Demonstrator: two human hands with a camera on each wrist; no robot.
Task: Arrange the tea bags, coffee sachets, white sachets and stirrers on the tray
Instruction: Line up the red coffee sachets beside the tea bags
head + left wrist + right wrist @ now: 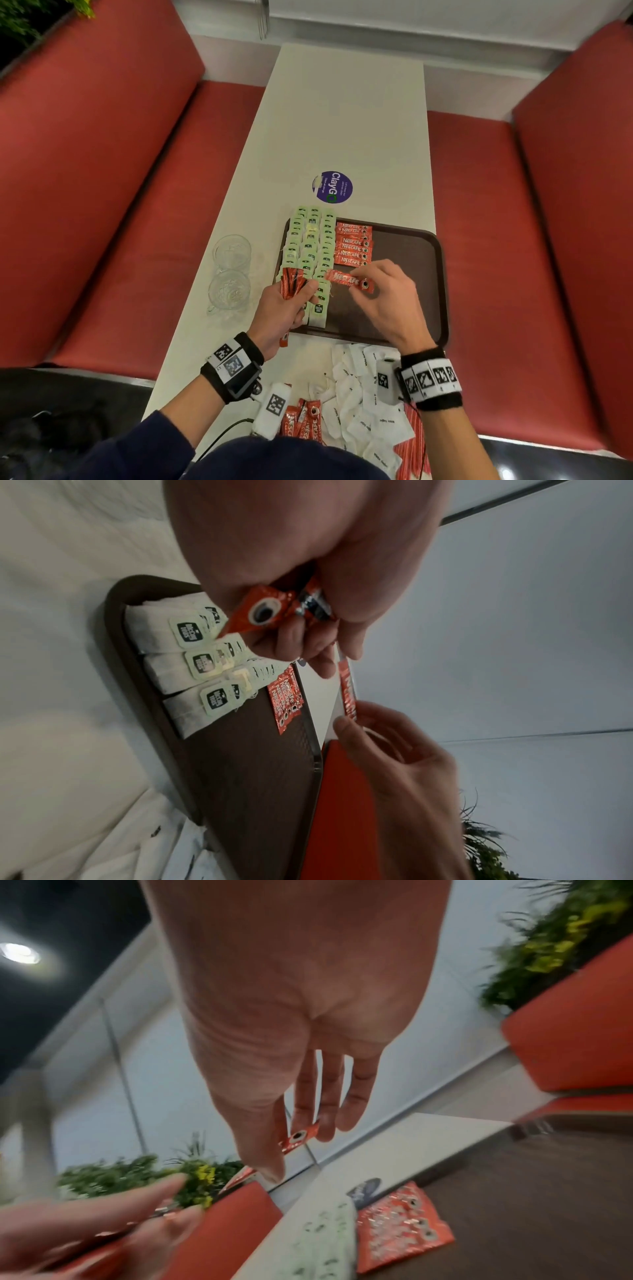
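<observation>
A brown tray (411, 246) lies on the white table. Three rows of green-tagged tea bags (310, 240) fill its left side, and beside them is a short column of red coffee sachets (354, 245). My left hand (301, 291) grips a bundle of coffee sachets (270, 607) over the tea bags. My right hand (359, 284) pinches a single coffee sachet (347, 279) just below the column, above the tray. The right wrist view shows this sachet (298, 1137) between thumb and fingers. White sachets (363, 387), more coffee sachets (301, 421) and red-striped stirrers (411, 442) lie loose near me.
Two glass cups (233, 251) (228, 291) stand left of the tray. A round purple sticker (332, 186) is on the table beyond it. Red benches (137, 205) flank the table. The tray's right half (407, 274) is bare.
</observation>
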